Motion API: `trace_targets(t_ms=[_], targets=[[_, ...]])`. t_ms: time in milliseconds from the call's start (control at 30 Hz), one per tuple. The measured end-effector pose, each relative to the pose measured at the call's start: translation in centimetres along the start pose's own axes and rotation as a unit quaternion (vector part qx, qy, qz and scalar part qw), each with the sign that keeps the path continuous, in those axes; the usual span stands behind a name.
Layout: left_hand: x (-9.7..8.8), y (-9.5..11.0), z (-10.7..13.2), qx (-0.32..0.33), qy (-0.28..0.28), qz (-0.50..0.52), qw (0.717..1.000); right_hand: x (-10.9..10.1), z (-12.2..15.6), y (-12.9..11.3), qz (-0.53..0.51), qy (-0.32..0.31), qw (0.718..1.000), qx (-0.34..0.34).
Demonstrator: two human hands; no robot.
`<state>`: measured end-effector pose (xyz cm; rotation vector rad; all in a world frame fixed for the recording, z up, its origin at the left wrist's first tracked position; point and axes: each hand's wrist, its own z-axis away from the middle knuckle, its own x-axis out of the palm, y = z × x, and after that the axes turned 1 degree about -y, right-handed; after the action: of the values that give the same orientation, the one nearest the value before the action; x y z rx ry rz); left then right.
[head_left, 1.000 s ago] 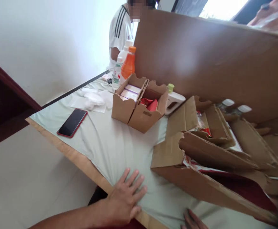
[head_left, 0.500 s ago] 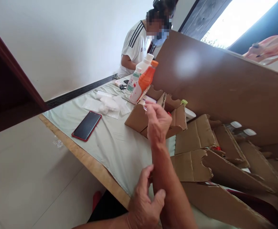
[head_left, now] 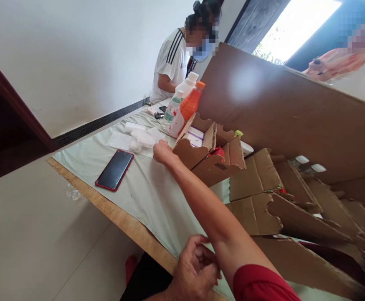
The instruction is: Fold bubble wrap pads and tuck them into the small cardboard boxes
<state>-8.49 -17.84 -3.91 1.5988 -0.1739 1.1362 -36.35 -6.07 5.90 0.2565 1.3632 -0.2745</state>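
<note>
My right hand (head_left: 162,151) reaches far across the pale green cloth (head_left: 145,196) to the near left corner of a small open cardboard box (head_left: 191,155). It touches the box's side wall; its fingers are turned away and hidden. The box holds white and purple packets (head_left: 196,136) and something red (head_left: 217,152). My left hand (head_left: 195,269) is at the table's near edge, fingers curled in, right beside my right upper arm and its red sleeve (head_left: 264,286). Nothing shows in it.
A red-cased phone (head_left: 115,169) lies face up left of the box. Bottles (head_left: 187,106) stand behind the box, with clear plastic wrappers (head_left: 140,138) nearby. A large cardboard sheet (head_left: 295,113) and folded dividers (head_left: 289,200) fill the right. A person in a white shirt (head_left: 171,62) sits at the far end.
My right hand has dropped from above the small box to its near left corner. My left hand has let go of the right forearm and curled shut.
</note>
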Motion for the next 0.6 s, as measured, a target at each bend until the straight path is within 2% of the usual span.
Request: trace_targets(t_ms=[67,133,233,300,400,467,533,600], targets=[[-1.0,-0.6,1.1,-0.008,0.007,-0.028,1.000,0.4,-0.5,-0.4,0.022,-0.017,0.999,0.017],[-2.3,0.2,1.4,-0.001,0.047,-0.064,0.997,-0.2,-0.4,-0.7,0.033,-0.019,0.999,0.022],[-4.1,2.4,0.8,0.006,0.099,-0.100,0.990,-2.5,1.2,-0.8,0.038,0.021,0.999,0.007],[-5.1,3.8,0.3,0.019,0.124,-0.107,0.986,-4.5,3.8,-0.3,0.041,0.060,0.997,-0.004],[-5.9,5.3,-0.5,0.038,0.159,-0.080,0.983,-6.8,10.0,1.6,0.032,0.146,0.989,-0.007],[-5.9,5.9,-1.1,0.031,0.164,-0.034,0.985,-7.1,15.4,3.4,-0.001,0.238,0.971,-0.014],[-5.3,6.2,-1.6,0.012,0.148,0.019,0.989,-6.3,21.0,5.4,-0.074,0.313,0.946,-0.033],[-4.6,6.1,-2.0,-0.014,0.128,0.059,0.990,-4.3,26.2,7.3,-0.185,0.330,0.924,-0.049]])
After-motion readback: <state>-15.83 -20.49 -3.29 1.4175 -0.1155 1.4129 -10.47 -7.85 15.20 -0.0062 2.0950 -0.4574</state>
